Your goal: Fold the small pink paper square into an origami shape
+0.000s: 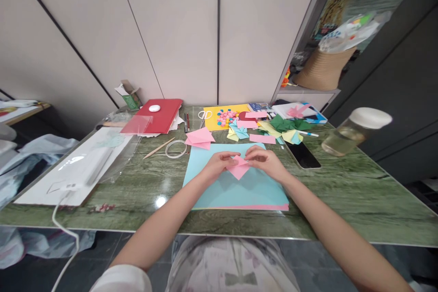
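A small folded piece of pink paper (238, 171), diamond-shaped with a corner toward me, is between my hands. My left hand (221, 164) pinches its left side, and my right hand (265, 160) grips its right side with the fingers bent. Both hands are over a stack of light blue paper sheets (212, 191), with a pink edge showing at the bottom. Just beyond the stack's upper left corner lie several folded pink papers (200, 138). Farther back are folded blue and yellow papers (239, 131) and pink strips (262, 138).
On the right a phone (304, 155) lies near a lidded bottle (349, 134). Green folded paper (285, 123) sits behind. Left of the stack are a tape roll (175, 148), a wooden stick (159, 147), scissors (204, 115), a red folder (164, 116) and a power strip (91, 171).
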A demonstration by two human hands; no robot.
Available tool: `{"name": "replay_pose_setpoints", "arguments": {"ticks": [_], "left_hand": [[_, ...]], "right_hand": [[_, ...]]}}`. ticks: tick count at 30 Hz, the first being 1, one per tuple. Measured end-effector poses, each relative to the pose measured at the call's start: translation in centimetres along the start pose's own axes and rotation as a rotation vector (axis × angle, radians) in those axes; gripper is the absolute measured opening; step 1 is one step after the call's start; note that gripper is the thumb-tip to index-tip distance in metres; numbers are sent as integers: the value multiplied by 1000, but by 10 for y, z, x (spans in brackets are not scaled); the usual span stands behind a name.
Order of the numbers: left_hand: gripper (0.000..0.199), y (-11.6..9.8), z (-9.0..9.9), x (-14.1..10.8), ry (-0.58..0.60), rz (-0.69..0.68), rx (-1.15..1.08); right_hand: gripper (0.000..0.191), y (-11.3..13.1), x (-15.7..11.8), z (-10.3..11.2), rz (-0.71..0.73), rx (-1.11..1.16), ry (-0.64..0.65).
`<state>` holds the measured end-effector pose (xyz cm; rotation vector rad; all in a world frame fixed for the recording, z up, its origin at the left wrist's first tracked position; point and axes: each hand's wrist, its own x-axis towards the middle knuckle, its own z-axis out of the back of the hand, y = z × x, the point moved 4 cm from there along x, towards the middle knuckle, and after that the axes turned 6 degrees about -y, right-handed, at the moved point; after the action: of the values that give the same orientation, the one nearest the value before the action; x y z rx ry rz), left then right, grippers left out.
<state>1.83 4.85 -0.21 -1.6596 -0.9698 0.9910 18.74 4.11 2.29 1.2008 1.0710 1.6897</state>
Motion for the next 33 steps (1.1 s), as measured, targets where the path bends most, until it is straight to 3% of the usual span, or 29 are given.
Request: {"name": "replay_pose_setpoints", "arguments": {"ticks": [8, 18, 33], "left_hand": [[42, 1, 0, 2, 14, -25, 53], [41, -1, -2, 1, 10, -85, 148], [42, -2, -4, 1, -24, -222, 263]], "right_hand": [[20, 1, -2, -3, 30, -27, 73], [9, 3, -1, -4, 35, -99, 70], [19, -4, -2, -13, -75, -104, 6]]}}
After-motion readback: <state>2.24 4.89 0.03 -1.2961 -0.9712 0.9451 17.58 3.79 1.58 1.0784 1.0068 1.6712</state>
